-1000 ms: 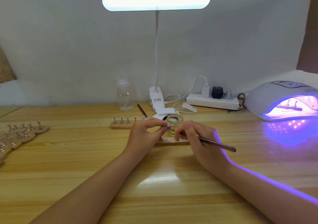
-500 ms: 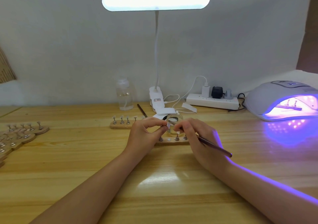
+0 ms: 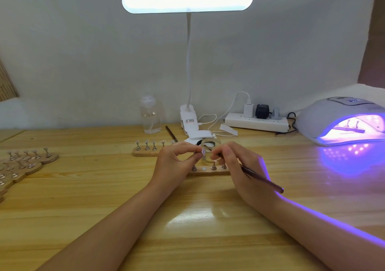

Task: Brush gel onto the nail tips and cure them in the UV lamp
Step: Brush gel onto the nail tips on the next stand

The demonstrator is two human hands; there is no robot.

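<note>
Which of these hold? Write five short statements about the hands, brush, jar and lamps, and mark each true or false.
1. The right hand holds a brush. True.
2. The left hand lies flat on the table. False: its fingers pinch a nail tip on its small stand.
3. The UV lamp is dark and empty. False: it glows purple with a holder inside.
4. The glass jar stands open just behind the hands. True.
5. The desk lamp is switched off. False: its bar is lit.
</note>
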